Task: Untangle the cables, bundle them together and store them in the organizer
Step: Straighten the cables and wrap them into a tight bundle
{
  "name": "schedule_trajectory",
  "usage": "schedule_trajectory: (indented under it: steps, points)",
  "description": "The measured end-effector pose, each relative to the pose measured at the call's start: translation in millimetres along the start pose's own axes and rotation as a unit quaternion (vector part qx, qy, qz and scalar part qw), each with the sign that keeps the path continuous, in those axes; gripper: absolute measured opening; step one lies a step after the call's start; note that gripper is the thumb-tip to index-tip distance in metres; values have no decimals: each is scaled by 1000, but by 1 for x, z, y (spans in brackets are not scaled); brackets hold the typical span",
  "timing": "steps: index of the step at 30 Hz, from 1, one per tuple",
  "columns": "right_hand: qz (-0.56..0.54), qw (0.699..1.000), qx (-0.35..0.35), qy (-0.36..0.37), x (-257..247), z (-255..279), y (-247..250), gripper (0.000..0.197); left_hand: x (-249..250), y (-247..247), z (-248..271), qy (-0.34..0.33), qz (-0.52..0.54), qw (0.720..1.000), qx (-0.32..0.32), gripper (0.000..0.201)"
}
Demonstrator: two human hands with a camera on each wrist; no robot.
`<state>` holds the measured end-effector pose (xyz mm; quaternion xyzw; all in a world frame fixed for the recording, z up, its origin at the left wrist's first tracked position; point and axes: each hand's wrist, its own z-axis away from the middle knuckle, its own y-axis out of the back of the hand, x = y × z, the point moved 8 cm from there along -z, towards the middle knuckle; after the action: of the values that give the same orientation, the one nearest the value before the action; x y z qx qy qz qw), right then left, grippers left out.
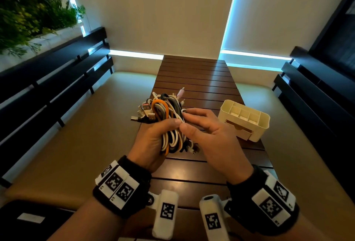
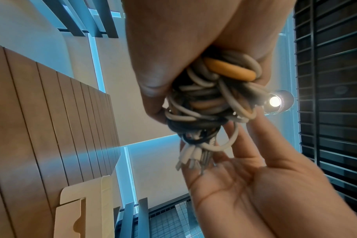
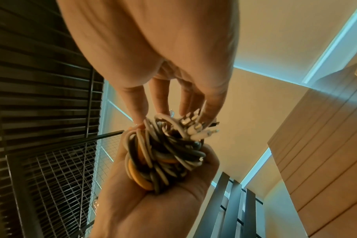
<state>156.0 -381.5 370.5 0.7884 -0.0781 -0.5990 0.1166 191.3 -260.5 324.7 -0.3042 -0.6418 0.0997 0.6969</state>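
Observation:
A bundle of cables in white, grey, black and orange, with several plugs sticking out at both ends, is held above the brown slatted table. My left hand grips the bundle round its middle, thumb on top. My right hand meets it from the right with nearly straight fingers, its thumb tip and fingertips touching the strands beside my left thumb. In the left wrist view the bundle hangs from my left hand, with the right palm spread behind the plugs. The cream organizer stands at the table's right edge.
Beige cushioned benches with dark slatted backs run along both sides of the table. A planter of green plants sits at the upper left. A pale wall closes the far end, and bare table lies beyond the bundle.

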Motion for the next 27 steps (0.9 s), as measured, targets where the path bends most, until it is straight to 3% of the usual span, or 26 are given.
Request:
schedule_trajectory:
  steps: [5,7,9,14,19,23,27]
  points:
    - [-146,984,42,-89,18,0,0,39,-4,0,0,-2,-8,1000,-25,60]
    - [-197,971,26,-135,24,-1,-5,35,-6,4,0,6,-5,1000,-19,60]
    - [-211,965,46,-146,27,-3,-4,19,-11,8,0,22,-11,1000,-7,54]
    - [-152,974,139,-96,25,-12,9,13,-9,21,-2,25,-31,999,26,13]
    - [-89,992,89,-27,3,-12,-2,10,-8,30,-5,26,-41,998,51,34]
    - [76,990,71,99,-15,-7,-16,30,-9,33,-9,28,-21,998,48,30]
    - [140,981,66,118,-8,-10,-25,34,-8,33,-10,13,-13,999,46,36]
